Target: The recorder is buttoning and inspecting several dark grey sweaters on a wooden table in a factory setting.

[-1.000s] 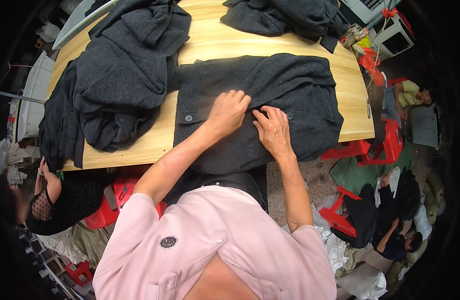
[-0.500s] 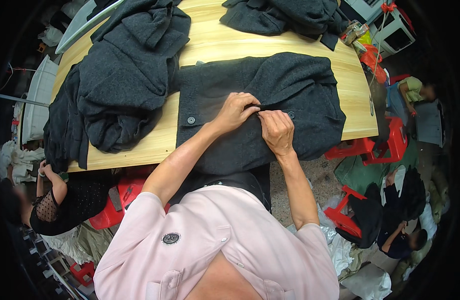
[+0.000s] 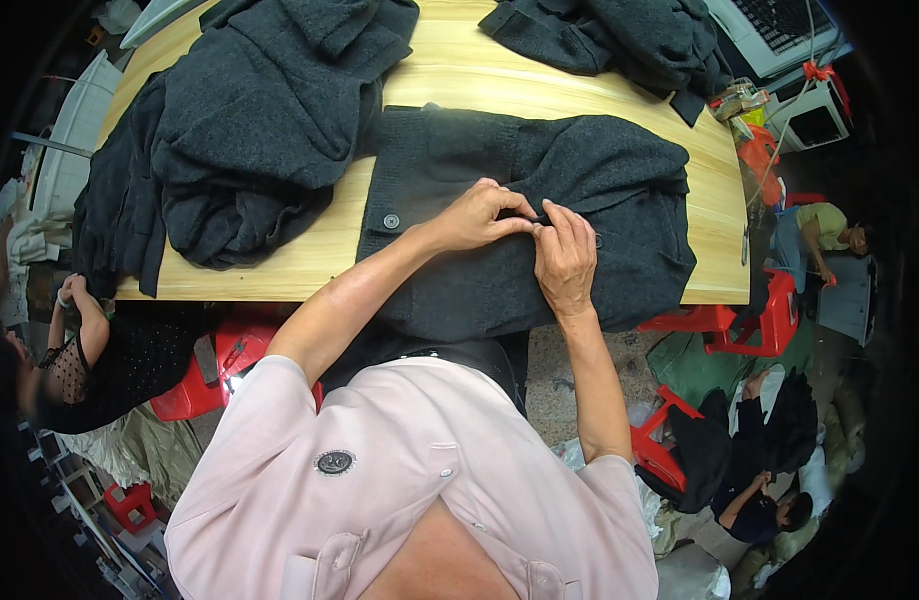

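Note:
A dark grey knitted cardigan point(image 3: 460, 290) lies spread at the table's near edge, its ribbed band to the left. One round button point(image 3: 391, 221) shows on the ribbed part, and another is partly visible just right of my right hand. At the middle of the front opening, my left hand point(image 3: 485, 216) pinches the knit between thumb and fingers. Close against it, my right hand point(image 3: 567, 255) is closed on the same spot, fingertips nearly meeting the left ones. Whatever small part sits between the fingertips is hidden.
Heaped dark garments point(image 3: 260, 130) cover the table's left side, with another pile point(image 3: 620, 40) at the far right. The wooden tabletop point(image 3: 450, 60) shows between them. Red stools point(image 3: 770, 315) stand at right and left. Other people sit on both sides, one point(image 3: 130, 340) near the table's left corner.
My fingertips have come closer together, and my right hand's fingers now point further up. Both hands stay at the cardigan's front opening. The whole view has shifted slightly.

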`<action>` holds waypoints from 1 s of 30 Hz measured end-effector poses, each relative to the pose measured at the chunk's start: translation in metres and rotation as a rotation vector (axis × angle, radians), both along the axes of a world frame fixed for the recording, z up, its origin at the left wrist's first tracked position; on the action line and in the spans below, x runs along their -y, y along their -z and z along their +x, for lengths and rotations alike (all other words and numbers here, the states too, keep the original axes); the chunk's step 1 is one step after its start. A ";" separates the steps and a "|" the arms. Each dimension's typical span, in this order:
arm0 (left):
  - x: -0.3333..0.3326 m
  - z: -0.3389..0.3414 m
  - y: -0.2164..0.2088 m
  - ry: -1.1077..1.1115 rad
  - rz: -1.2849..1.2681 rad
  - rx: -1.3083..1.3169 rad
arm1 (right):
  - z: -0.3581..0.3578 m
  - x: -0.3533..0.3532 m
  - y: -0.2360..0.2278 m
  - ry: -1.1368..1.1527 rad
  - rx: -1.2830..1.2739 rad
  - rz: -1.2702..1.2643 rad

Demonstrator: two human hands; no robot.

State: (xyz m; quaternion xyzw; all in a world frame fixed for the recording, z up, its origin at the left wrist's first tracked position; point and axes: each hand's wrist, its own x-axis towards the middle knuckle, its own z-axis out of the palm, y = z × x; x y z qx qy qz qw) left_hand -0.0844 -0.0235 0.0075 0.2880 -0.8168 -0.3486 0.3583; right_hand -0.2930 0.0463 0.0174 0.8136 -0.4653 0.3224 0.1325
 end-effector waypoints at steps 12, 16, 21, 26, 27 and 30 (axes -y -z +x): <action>-0.011 -0.009 0.013 -0.162 0.026 -0.058 | 0.005 0.003 0.013 0.011 0.094 0.101; -0.018 -0.017 0.010 -0.248 -0.205 -0.078 | 0.016 0.001 0.006 0.074 0.266 0.110; -0.027 -0.015 -0.002 -0.171 -0.418 0.236 | 0.011 -0.001 0.007 0.165 0.344 0.243; -0.035 -0.002 -0.005 -0.051 -0.457 0.235 | -0.009 -0.011 -0.011 0.101 0.267 0.061; -0.039 -0.001 -0.006 -0.082 -0.390 0.248 | -0.021 -0.017 -0.012 0.164 0.298 0.094; -0.038 -0.014 -0.011 -0.143 -0.324 0.329 | -0.058 -0.026 -0.013 0.311 0.297 0.279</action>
